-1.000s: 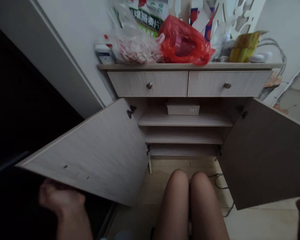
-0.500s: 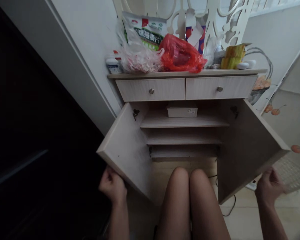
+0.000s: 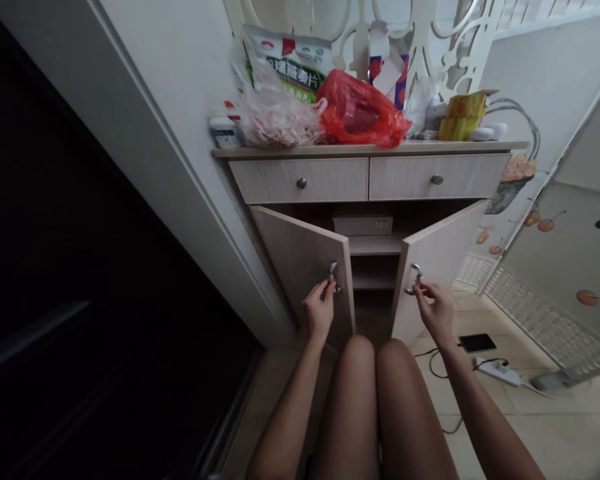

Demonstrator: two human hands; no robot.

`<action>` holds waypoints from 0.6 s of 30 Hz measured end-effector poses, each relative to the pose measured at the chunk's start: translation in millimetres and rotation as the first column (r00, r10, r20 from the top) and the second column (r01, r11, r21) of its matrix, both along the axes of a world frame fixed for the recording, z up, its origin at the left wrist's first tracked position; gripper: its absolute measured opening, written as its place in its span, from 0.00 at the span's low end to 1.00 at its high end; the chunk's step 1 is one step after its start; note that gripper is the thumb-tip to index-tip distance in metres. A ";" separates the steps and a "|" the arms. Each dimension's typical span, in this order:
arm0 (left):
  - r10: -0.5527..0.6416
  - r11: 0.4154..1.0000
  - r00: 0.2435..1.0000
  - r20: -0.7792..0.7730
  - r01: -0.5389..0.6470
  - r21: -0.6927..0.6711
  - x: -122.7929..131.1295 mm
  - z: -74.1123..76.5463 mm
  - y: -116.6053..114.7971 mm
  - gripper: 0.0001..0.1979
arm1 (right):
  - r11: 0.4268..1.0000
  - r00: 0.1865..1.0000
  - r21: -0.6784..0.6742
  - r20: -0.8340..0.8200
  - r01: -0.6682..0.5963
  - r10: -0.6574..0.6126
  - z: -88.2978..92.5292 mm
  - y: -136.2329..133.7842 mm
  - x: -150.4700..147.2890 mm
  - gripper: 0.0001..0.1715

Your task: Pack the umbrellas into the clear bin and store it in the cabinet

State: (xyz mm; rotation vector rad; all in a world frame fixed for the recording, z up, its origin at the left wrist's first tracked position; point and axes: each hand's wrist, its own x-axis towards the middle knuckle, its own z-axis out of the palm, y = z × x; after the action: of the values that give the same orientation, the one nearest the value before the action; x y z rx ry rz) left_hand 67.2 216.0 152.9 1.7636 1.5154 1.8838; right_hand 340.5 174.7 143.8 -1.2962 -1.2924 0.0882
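My left hand (image 3: pixel 321 308) pinches the curved metal handle (image 3: pixel 333 269) of the left cabinet door (image 3: pixel 300 257). On the other side, my right hand (image 3: pixel 435 308) grips the matching handle (image 3: pixel 416 269) of the right cabinet door (image 3: pixel 443 247). Both doors stand partly open, angled toward each other with a gap between their edges. Through that gap a pale box (image 3: pixel 363 224) shows on the upper shelf (image 3: pixel 375 245) of the cabinet. The doors hide the sides of the shelves.
Two drawers with round knobs, such as the left drawer (image 3: pixel 300 181), sit above the doors. On top are a red plastic bag (image 3: pixel 363 110), a clear bag (image 3: pixel 285 120) and an oatmeal bag (image 3: pixel 300 60). A power strip (image 3: pixel 500 372) and a phone (image 3: pixel 477 343) lie on the floor at right.
Both doors have swung inward from wide open to partly open. My hands have come in with them toward the middle. The phone and power strip have come into view.
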 end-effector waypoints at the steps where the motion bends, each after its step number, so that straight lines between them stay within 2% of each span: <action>1: -0.016 1.000 1.000 -0.016 0.016 -0.019 8.3 1.7 9.4 0.16 | 1.000 1.000 -0.019 -0.003 -0.023 0.023 3.3 13.8 -8.9 0.27; 4: -0.037 0.994 0.997 -0.067 0.030 -0.102 29.5 7.6 37.0 0.11 | 0.995 0.999 -0.088 -0.017 -0.051 0.050 10.4 54.8 -33.2 0.29; 9: -0.057 0.973 0.988 -0.143 0.023 -0.229 51.5 17.2 74.8 0.10 | 0.989 1.000 -0.149 -0.025 -0.008 0.004 13.7 107.4 -56.4 0.27; 18: -0.072 0.949 0.971 -0.229 -0.004 -0.316 69.4 30.6 114.2 0.11 | 0.985 1.000 -0.173 -0.009 -0.020 0.019 16.3 157.3 -63.6 0.25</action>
State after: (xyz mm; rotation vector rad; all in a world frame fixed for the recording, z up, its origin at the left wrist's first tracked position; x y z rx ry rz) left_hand 136.6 330.2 183.5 1.8968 1.7373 1.3551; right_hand 276.9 332.0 160.0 -1.4295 -1.3141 0.2236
